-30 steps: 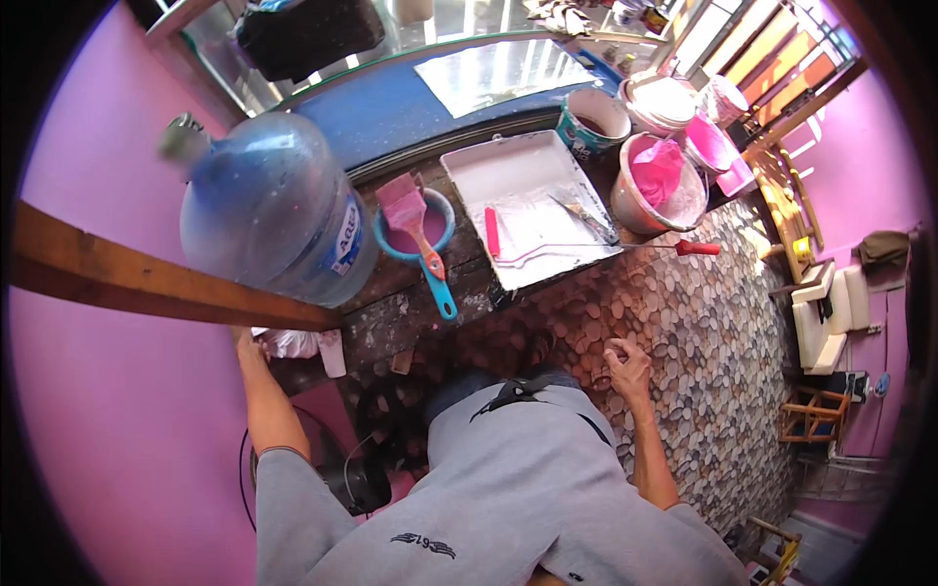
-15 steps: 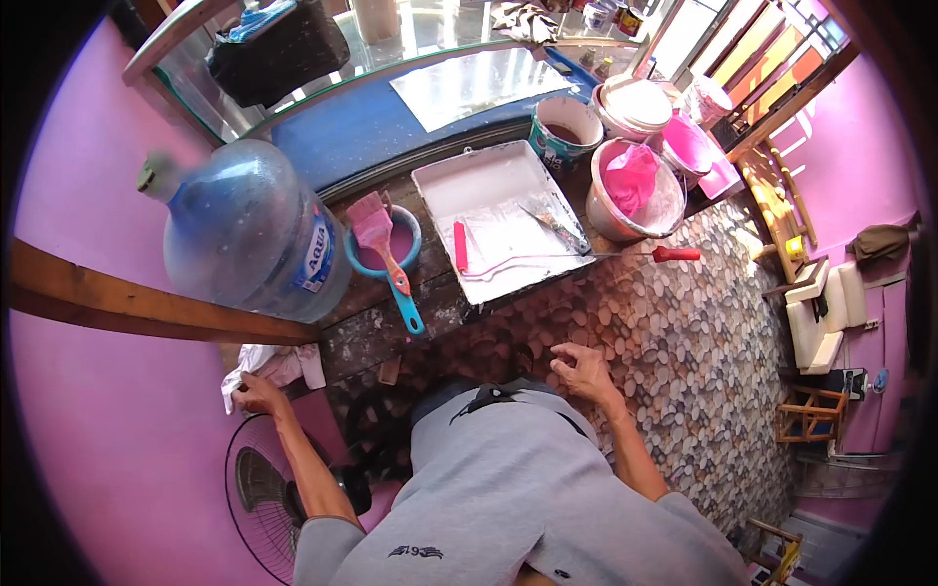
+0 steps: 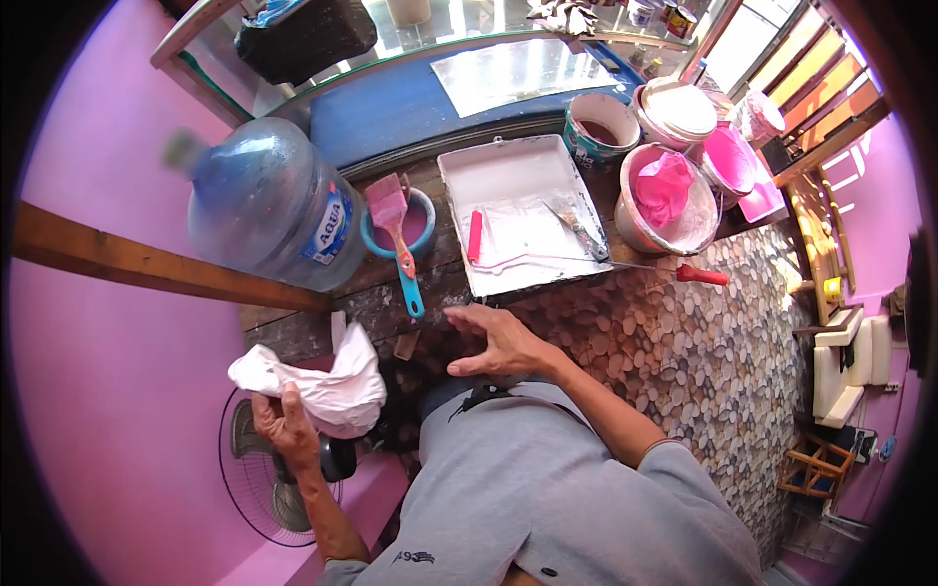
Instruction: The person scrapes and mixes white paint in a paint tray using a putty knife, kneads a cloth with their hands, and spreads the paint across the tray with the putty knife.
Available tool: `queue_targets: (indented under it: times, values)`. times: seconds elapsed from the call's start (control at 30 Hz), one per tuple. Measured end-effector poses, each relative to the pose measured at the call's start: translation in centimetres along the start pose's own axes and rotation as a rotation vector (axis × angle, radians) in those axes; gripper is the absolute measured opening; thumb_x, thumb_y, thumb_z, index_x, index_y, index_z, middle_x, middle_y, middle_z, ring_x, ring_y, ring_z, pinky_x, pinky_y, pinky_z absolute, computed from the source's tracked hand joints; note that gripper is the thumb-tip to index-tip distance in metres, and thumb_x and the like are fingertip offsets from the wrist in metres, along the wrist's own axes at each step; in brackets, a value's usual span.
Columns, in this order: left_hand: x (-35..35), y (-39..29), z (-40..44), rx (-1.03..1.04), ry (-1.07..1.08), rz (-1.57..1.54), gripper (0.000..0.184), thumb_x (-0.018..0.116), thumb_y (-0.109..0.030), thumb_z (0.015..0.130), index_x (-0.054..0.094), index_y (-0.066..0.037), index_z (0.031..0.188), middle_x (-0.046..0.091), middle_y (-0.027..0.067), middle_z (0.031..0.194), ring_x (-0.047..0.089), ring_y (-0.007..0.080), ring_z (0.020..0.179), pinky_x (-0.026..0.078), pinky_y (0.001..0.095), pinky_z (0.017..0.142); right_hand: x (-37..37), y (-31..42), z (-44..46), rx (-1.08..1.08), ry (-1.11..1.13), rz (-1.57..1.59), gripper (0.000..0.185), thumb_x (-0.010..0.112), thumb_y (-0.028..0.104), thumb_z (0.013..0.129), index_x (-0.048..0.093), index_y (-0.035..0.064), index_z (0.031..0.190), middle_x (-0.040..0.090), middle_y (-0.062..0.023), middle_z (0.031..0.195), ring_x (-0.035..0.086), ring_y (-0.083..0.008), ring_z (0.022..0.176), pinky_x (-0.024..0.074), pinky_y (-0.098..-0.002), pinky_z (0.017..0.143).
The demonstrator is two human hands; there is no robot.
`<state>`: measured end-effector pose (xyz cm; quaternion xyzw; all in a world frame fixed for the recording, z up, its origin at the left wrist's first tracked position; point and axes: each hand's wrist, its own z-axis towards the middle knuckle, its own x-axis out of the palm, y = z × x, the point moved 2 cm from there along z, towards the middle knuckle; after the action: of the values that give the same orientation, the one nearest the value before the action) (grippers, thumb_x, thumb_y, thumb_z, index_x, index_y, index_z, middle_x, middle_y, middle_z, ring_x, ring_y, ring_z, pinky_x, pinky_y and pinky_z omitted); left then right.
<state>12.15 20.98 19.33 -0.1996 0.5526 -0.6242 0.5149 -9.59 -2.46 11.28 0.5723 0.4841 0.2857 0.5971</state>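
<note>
My left hand (image 3: 285,427) is closed on a white cloth (image 3: 337,391), which hangs bunched beside the bench's near left corner. Stretched toward the cloth but apart from it, my right hand (image 3: 496,342) has its fingers spread and holds nothing. Just beyond that hand, a paintbrush (image 3: 399,239) with pink bristles and a blue handle rests across a small blue pot (image 3: 418,223) of pinkish paint. A white paint tray (image 3: 503,186) lies to the right, bearing a small roller with a pink sleeve (image 3: 475,236) and red handle (image 3: 702,275), plus a paint-smeared scraper (image 3: 584,234).
A large water jug (image 3: 278,210) stands at the left behind a wooden rail (image 3: 147,259). Paint buckets (image 3: 630,210) crowd the bench's right end. Below the cloth is a fan (image 3: 264,479). A glass case (image 3: 410,44) backs the bench, and pebble-patterned flooring (image 3: 703,361) spreads right.
My left hand has lifted the white cloth off the bench corner and brought it rightward. My right hand has moved left toward the cloth. The view has shifted slightly.
</note>
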Motion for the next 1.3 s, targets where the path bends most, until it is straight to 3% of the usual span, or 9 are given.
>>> queue_targets:
  times: [0.1,0.4,0.53,0.63,0.77,0.83,0.9,0.97,1.3]
  values:
    - [4.3,-4.9,-1.4,-0.004,0.101,-0.152,0.020,0.057,-0.004,0.087,0.057,0.004,0.105,0.060,0.0025,0.096,0.054,0.0078,0.084,0.044,0.0223,0.078,-0.2,0.7,2.1,-0.072,0.164,0.275,0.101,0.083,0.044,0.064,0.034,0.0034,0.142,0.047,-0.0183,0.133,0.046,-0.0299,0.124,0.0372,-0.0423,0.105]
    - [20.6,-14.0,-2.2,0.278,0.610,-0.176,0.010,0.063,-0.006,0.083,0.063,0.001,0.090,0.064,0.0075,0.080,0.060,0.0126,0.073,0.048,0.0280,0.067,-9.2,-0.1,-4.5,-0.149,-0.057,-0.228,0.116,0.090,0.040,0.042,0.036,0.0118,0.141,0.014,-0.0292,0.149,0.020,-0.0444,0.138,0.0280,-0.0464,0.111]
    - [26.7,-17.1,-4.5,0.409,0.696,-0.213,0.011,0.063,-0.006,0.082,0.063,0.002,0.091,0.065,0.0098,0.084,0.062,0.0150,0.074,0.049,0.0291,0.068,-11.4,-2.7,-7.8,-0.196,-0.299,-0.348,0.115,0.090,0.036,0.043,0.035,0.0064,0.140,0.024,-0.0250,0.145,0.028,-0.0419,0.134,0.0306,-0.0470,0.109]
    - [30.8,-18.5,-6.5,0.381,0.845,-0.147,0.023,0.066,-0.014,0.082,0.058,0.001,0.098,0.058,0.0166,0.088,0.059,0.0317,0.073,0.048,0.0348,0.064,-12.5,-3.6,-10.1,-0.238,-0.402,-0.150,0.091,0.089,0.029,0.053,0.046,0.0024,0.129,0.036,-0.0178,0.136,0.038,-0.0305,0.126,0.0372,-0.0415,0.102]
    - [32.8,-20.5,-7.1,0.448,0.953,-0.088,0.038,0.071,-0.024,0.079,0.056,0.001,0.104,0.058,0.0181,0.093,0.059,0.0336,0.083,0.048,0.0381,0.072,-13.1,-2.2,-13.8,0.017,-0.429,0.312,0.069,0.086,0.018,0.062,0.054,0.0009,0.120,0.053,-0.0116,0.119,0.052,-0.0218,0.110,0.0450,-0.0349,0.093]
    - [31.3,-20.2,-5.3,0.578,0.586,0.093,0.061,0.079,-0.037,0.070,0.054,0.000,0.110,0.058,0.0190,0.101,0.057,0.0351,0.095,0.046,0.0421,0.084,-13.5,-1.3,-14.6,0.019,-0.475,0.471,0.058,0.085,0.013,0.066,0.058,0.0001,0.115,0.062,-0.0084,0.111,0.059,-0.0174,0.102,0.0490,-0.0316,0.089]
    - [30.2,-16.4,-3.3,0.275,0.851,0.135,0.098,0.084,-0.048,0.058,0.039,0.002,0.130,0.050,0.0251,0.121,0.052,0.0347,0.113,0.042,0.0414,0.098,-13.6,-0.8,-15.0,-0.085,-0.572,0.672,0.053,0.084,0.008,0.066,0.060,-0.0003,0.113,0.066,-0.0059,0.101,0.063,-0.0142,0.093,0.0516,-0.0295,0.085]
    - [31.9,-10.2,-4.8,-0.203,1.313,-0.250,0.106,0.084,-0.045,0.060,0.030,0.003,0.137,0.045,0.0234,0.130,0.046,0.0311,0.122,0.037,0.0386,0.104,-13.7,-0.2,-15.1,-0.046,-0.602,0.828,0.058,0.083,0.008,0.064,0.058,-0.0029,0.115,0.066,-0.0072,0.104,0.062,-0.0149,0.094,0.0502,-0.0300,0.086]
    - [35.1,-7.2,-7.7,-0.754,1.147,-1.084,0.100,0.083,-0.026,0.067,0.022,0.000,0.142,0.045,0.0139,0.130,0.045,0.0220,0.122,0.036,0.0361,0.105,-19.2,3.6,-8.6,0.201,-0.428,0.148,0.071,0.071,0.019,0.065,0.047,-0.0069,0.126,0.058,-0.0139,0.115,0.056,-0.0210,0.104,0.0422,-0.0329,0.095]
